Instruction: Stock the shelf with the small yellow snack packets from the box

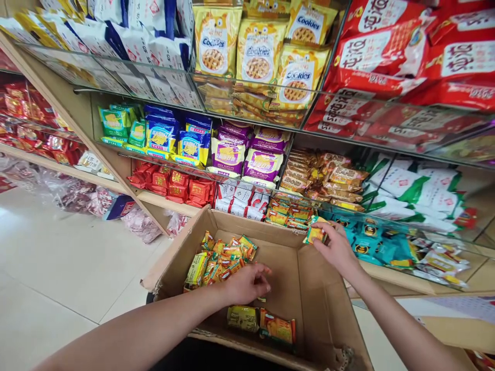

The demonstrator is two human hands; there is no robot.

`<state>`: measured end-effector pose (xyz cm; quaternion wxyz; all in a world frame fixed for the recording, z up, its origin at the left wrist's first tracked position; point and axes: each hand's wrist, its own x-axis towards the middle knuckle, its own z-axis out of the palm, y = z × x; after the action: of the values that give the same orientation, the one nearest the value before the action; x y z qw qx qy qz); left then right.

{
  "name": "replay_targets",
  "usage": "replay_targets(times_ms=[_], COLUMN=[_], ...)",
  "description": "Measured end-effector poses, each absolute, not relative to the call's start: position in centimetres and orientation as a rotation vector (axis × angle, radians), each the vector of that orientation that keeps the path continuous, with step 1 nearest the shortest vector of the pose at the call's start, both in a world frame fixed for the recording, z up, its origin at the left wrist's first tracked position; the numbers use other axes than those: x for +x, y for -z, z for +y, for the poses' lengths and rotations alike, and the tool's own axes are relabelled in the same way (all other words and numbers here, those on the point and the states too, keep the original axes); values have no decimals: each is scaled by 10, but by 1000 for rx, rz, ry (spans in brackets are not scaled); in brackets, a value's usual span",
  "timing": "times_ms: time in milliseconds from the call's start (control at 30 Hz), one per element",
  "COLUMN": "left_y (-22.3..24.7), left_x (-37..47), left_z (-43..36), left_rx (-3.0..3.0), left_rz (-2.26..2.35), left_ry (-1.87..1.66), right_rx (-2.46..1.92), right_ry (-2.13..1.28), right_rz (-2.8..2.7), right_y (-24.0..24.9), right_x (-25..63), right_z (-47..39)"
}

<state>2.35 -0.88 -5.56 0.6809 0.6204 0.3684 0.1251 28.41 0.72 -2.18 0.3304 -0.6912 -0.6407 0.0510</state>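
My right hand [335,246] grips a small green-and-yellow snack packet [316,231] above the far right corner of an open cardboard box [284,250], close to the shelf's front edge. Inside the box, my left hand [249,283] hovers with its fingers curled and apart; nothing shows between them. Just left of it lies a pile of orange and green snack packets [230,253]. Nearer to me on the box floor are a yellow-green packet [243,318] and an orange packet [277,328]. Similar packets [288,211] are stacked on the low shelf behind the box.
Glass-fronted shelves rise ahead, holding cookie bags [258,54], red bags [379,46], purple soda biscuits [265,154] and teal packets [373,239]. At the left, plastic-wrapped goods [73,190] sit on the tiled floor [58,257]. A wooden upright [93,141] divides the shelving.
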Motion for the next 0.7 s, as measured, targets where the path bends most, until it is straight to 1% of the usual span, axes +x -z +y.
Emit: replay_targets(times_ms=[167,267,333,433,500,533,633,700], left_y=[52,51,51,48,45,43,38,36], left_x=[19,16,14,12,11,11,12,13], left_z=[-11,-16,-20,-26,-27,-27,-27,-26], left_rx=[1781,1936,1968,2007,2067,2092,2115,2112], left_rz=[885,822,756,674,633,617,615,639], left_ry=[-135,-17,104,264,336,362,403,415], right_rx=[-1712,-1791,-1941,-2145,-2244,-2292,-2413,-2487], right_ry=[-2,14,-86,-437,-560,-524,-172,6], right_rz=[-1851,-1818,-1765,-1720,-1749,-1796,-2015,-2146], right_y=[23,23,22,19,15,13,6,4], right_x=[285,287,295,310,317,318,313,306], right_z=[14,19,22,28,32,34,42,47])
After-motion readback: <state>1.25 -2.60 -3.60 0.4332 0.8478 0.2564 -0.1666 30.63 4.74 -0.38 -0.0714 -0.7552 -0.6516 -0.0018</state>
